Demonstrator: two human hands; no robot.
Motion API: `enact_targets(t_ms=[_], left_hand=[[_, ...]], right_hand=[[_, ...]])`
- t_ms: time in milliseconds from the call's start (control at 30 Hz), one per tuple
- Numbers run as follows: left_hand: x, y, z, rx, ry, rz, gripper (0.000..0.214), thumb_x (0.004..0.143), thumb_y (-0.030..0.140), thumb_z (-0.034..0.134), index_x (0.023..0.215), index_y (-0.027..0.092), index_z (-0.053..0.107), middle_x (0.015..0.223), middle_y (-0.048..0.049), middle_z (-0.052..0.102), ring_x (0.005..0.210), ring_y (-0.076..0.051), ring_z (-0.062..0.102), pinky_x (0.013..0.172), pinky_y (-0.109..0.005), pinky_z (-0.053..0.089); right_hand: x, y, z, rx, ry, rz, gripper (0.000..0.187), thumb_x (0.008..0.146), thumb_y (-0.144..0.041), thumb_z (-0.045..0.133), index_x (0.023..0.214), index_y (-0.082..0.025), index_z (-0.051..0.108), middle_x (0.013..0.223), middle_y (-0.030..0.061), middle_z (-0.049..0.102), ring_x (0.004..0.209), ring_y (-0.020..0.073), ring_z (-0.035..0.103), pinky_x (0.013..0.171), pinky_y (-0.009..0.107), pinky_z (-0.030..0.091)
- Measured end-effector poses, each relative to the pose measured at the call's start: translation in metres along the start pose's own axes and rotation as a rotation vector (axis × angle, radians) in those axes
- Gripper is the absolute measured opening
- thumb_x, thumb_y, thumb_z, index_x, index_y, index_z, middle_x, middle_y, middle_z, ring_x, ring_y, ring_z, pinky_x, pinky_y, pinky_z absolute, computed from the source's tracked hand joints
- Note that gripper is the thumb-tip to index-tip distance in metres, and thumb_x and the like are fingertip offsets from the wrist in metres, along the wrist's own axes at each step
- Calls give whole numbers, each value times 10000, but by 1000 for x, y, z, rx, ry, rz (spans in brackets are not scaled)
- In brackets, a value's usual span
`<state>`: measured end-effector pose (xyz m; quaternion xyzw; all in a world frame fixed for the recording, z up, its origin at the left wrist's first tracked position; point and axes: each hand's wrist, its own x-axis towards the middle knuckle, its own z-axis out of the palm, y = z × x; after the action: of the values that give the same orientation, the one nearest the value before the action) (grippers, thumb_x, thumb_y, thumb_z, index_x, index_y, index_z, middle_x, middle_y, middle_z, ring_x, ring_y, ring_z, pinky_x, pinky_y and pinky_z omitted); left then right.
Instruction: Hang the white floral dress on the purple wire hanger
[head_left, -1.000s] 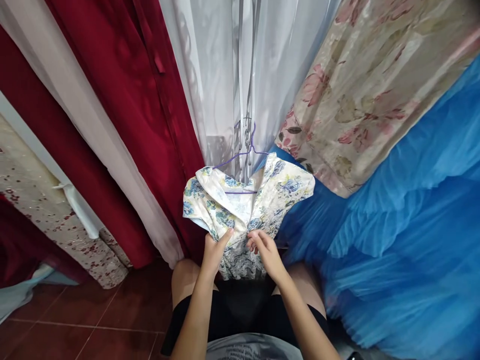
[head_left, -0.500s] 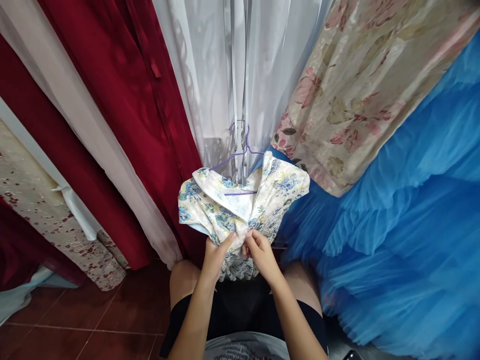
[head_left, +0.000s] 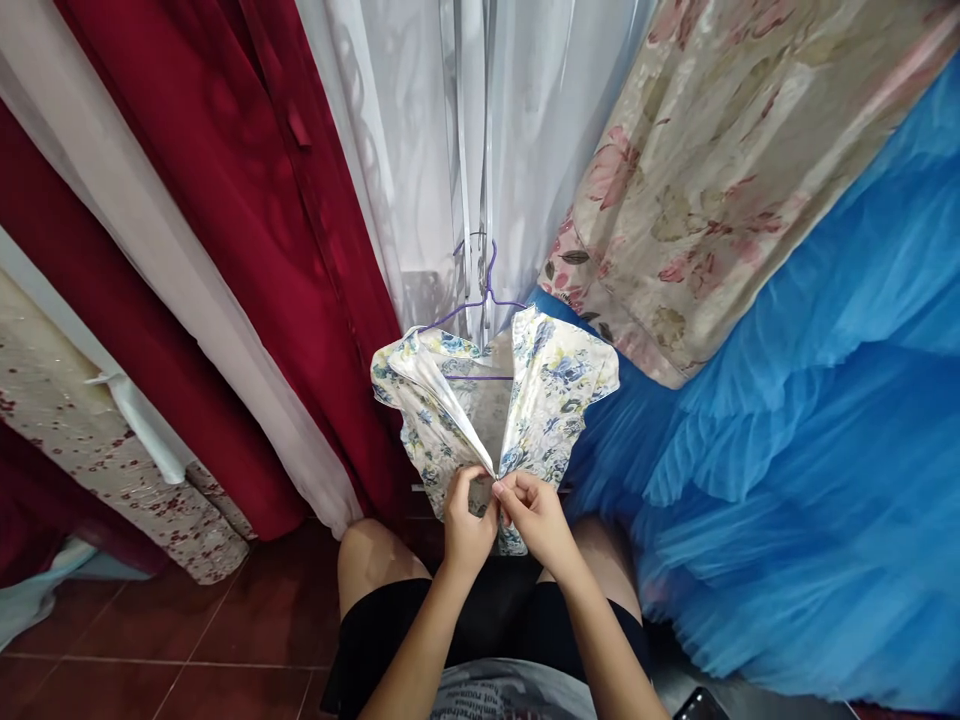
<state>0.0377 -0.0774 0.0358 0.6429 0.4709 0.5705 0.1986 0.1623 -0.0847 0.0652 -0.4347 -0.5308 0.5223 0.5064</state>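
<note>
We have a white, short-sleeved cloth garment printed with blue and yellow flowers in front of us, above and between our bent knees, its shoulders spread over a thin purple hanger. The fabric looks soft and lightly creased; its front parts in a long, narrow V with pale edges, through which a patterned inner back shows. At the foot of that V, our left hand has its grip pinched on the cloth, thumb and forefinger bent together, and our right hand pinches the same point just beside it, the two nearly touching.

Behind the hanger fall smooth, sheer white drapery and slim, shiny grey-white ribbons. To our left hang long folds of deep crimson cloth; to our right, a beige panel with pink blossoms and ruffled layers of bright blue tulle.

Our fingers cover whatever they pinch, so we cannot make out any fastener, and our hands and wrists hide much of the garment's lower part. The tops of the hangings run out of view, and a glossy black object is cut off at the bottom edge.
</note>
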Motion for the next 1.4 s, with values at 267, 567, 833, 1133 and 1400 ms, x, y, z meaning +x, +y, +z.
enact_targets(t_ms=[267, 567, 833, 1133, 1400], left_hand=[[5, -1, 2, -53, -158, -61, 61, 938, 226, 533, 952, 205, 588, 893, -46, 653, 864, -195, 622, 810, -297, 474], [15, -19, -15, -67, -231, -121, 84, 887, 295, 599, 908, 234, 651, 825, -51, 666, 802, -234, 637, 773, -337, 479], [127, 37, -52, -200, -179, 49, 269, 894, 319, 638, 1146, 226, 646, 893, -44, 687, 806, -193, 637, 791, -304, 488], [221, 102, -50, 198, -157, 490, 191, 964, 278, 546, 868, 178, 677, 886, -46, 666, 878, -201, 603, 832, -321, 452], [260, 19, -110, -336, 393, -30, 152, 933, 205, 605, 797, 141, 627, 762, 9, 611, 746, -112, 566, 741, -201, 437]], right_hand=[[33, -49, -19, 8, 67, -4, 239, 829, -373, 661, 714, -165, 639, 486, -42, 505, 439, 86, 348, 459, 242, 247], [147, -151, -12, 202, 107, -185, 232, 707, -357, 696, 609, -175, 591, 486, -61, 390, 414, 56, 217, 409, 249, 137], [123, -152, -5, 78, 128, -289, 176, 759, -322, 666, 689, -162, 637, 476, -55, 457, 429, 71, 324, 435, 236, 219], [135, -124, -7, -280, 203, -374, 224, 780, -364, 634, 652, -192, 569, 497, -37, 496, 450, 104, 388, 471, 244, 263], [120, -63, -1, -432, 113, -279, 237, 779, -294, 565, 573, -211, 481, 501, -34, 482, 465, 112, 418, 483, 239, 287]])
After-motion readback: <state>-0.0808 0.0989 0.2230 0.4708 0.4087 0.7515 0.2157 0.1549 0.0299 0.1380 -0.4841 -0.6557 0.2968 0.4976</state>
